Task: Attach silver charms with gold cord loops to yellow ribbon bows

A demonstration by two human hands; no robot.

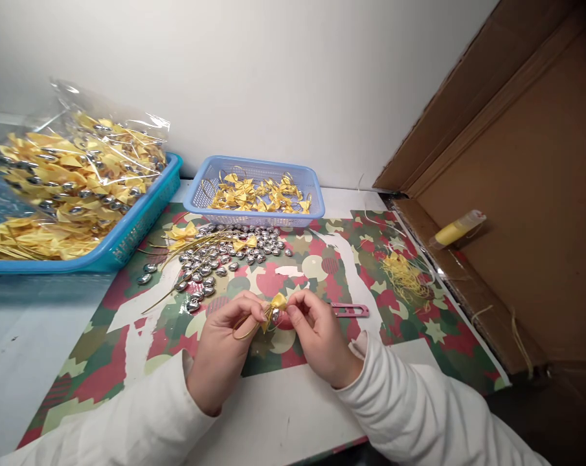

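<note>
At frame centre, low on the patterned mat [127,336], I see both hands pinching one yellow bow [277,303].
Upper left, a teal tray [127,239] of bagged bows; then silver beads [225,255], a blue basket [254,217]; my left hand [225,349] and right hand [319,336] grip the bow; cardboard box [530,194] far right, white wall behind.

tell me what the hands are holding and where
Both hands, left hand and right hand, pinch a small yellow bow at its knot with the fingers.

Bright even light, sharp, edges bowed
</note>
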